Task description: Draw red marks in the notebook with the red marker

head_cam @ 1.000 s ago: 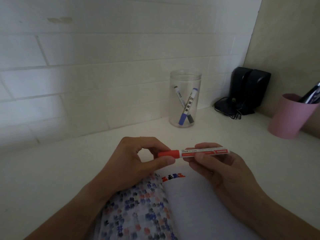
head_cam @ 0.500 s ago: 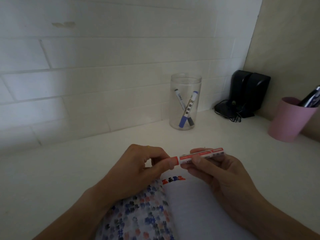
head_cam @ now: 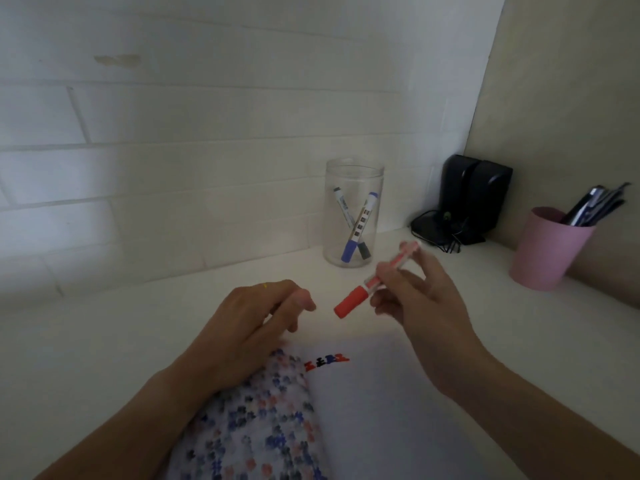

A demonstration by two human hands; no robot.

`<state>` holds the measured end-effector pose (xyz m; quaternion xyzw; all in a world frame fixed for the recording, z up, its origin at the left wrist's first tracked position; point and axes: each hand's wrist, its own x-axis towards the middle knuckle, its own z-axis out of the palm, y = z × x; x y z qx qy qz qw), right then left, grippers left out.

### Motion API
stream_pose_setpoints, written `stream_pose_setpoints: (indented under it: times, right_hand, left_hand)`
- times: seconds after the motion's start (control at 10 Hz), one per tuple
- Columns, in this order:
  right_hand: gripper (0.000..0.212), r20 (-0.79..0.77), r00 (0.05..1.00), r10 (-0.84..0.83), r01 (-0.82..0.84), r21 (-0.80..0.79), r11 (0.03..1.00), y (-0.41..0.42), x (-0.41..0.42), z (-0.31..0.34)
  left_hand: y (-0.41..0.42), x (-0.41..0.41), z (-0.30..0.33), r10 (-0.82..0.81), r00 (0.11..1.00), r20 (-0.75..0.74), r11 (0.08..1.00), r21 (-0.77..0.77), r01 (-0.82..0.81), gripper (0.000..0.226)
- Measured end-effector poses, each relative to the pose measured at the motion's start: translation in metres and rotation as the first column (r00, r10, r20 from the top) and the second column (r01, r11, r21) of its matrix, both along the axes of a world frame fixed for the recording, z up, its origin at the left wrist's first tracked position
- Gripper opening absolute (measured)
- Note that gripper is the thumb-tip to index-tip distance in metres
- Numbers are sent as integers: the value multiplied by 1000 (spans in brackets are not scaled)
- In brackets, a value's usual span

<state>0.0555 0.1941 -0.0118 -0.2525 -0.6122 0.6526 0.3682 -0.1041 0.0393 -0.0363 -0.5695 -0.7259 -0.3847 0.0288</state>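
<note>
right hand [head_cam: 415, 303]: grip pinched on the red marker [head_cam: 375, 280], cap still on, capped end tilted down toward the left hand, all held above the table [head_cam: 104, 341]
left hand [head_cam: 249, 327]: fingers loose, grip released, not touching the marker, resting by the notebook's patterned page
notebook [head_cam: 363, 410]: open on the table right below both hands, a few red and blue marks at the top of the white page
background: clear jar [head_cam: 353, 216] with two markers near the wall, pink cup [head_cam: 543, 251] of pens off to the right
</note>
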Motion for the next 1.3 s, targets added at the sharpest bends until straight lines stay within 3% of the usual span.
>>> stream_pose_setpoints:
  times: [0.1, 0.2, 0.3, 0.4, 0.5, 0.6, 0.7, 0.8, 1.1, 1.2, 1.3]
  right_hand:
    - [59, 48, 996, -78, 57, 335, 940, 13, -22, 31]
    - [56, -66, 988, -137, 151, 556, 817, 35, -52, 69]
    - [45, -197, 955, -224, 298, 669, 681, 57, -82, 101]
    - [34, -210, 933, -293, 346, 750, 564, 79, -109, 113]
    - [23, -53, 901, -430, 267, 850, 455, 99, -127, 109]
    - [32, 119, 885, -450, 103, 893, 438, 108, -135, 102]
    - [40, 160, 883, -440, 32, 917, 397, 110, -140, 100]
    - [32, 189, 873, -450, -6, 926, 377, 111, -145, 100]
    - [29, 326, 827, -458, -111, 893, 436, 108, -140, 107]
    - [28, 301, 822, -484, -74, 898, 433, 100, -130, 118]
    - [22, 101, 887, -450, 72, 933, 353, 71, -96, 112]
  left_hand:
    - [1, -6, -4, 83, 996, -31, 997, -1, -83, 43]
    - [1, -11, -5, 140, 989, -37, 990, 7, -140, 46]
    - [0, -14, -6, 172, 984, -51, 985, 5, -172, 47]
    - [0, -14, -5, 185, 981, -65, 983, -8, -186, 49]
    - [-1, -14, -5, 185, 977, -105, 982, -29, -189, 50]
    - [-1, -18, -7, 194, 971, -138, 979, -39, -201, 48]
    - [-1, -20, -6, 196, 964, -177, 978, -39, -206, 45]
    - [0, -21, -5, 202, 957, -208, 975, -44, -216, 45]
    - [-1, -19, -2, 188, 957, -222, 976, -62, -206, 58]
    - [-3, -18, -1, 189, 953, -237, 976, -61, -209, 73]
    - [-5, -15, 1, 201, 950, -237, 976, -36, -215, 66]
